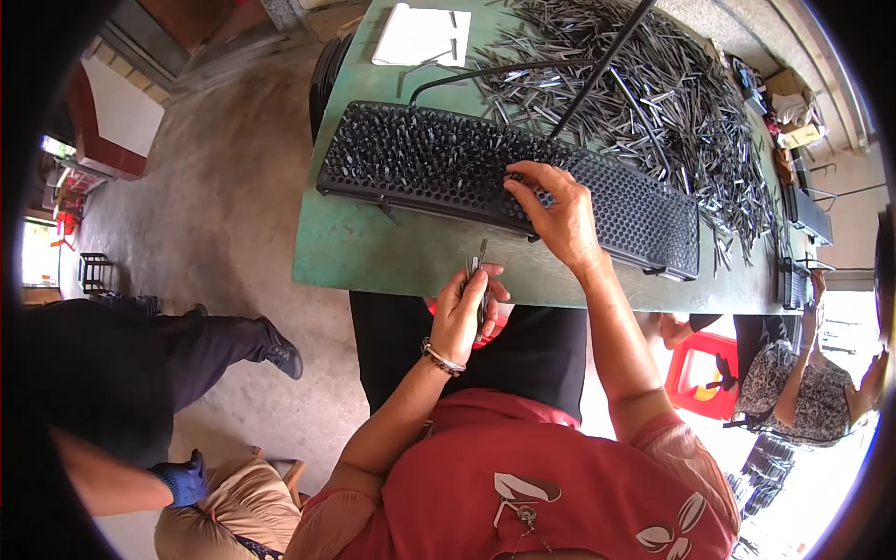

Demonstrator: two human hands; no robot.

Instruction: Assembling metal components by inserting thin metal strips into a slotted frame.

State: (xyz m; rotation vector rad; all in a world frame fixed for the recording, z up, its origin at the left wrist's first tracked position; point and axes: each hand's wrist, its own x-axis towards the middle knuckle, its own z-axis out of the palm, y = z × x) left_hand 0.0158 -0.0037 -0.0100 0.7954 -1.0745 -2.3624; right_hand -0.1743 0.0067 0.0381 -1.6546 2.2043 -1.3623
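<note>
A long black perforated rack (639,210) lies across the green table in front of me. Small dark metal pieces (401,149) stand upright in the holes of its left part, while the holes on the right show bare. Over the rack's middle, my right hand (567,213) is closed in a pinch on a small dark metal piece (515,176), at the border between filled and bare holes. Nearer my body, below the table edge, my left hand (464,306) is closed round a bundle of thin metal strips (473,271), their ends poking out above the thumb.
A big heap of loose metal strips (644,103) covers the far right of the green table (364,247). Thin dark rods rise over the rack. A white pad (420,35) lies at the far left. People sit or stand on both sides; a red stool (700,378) is at right.
</note>
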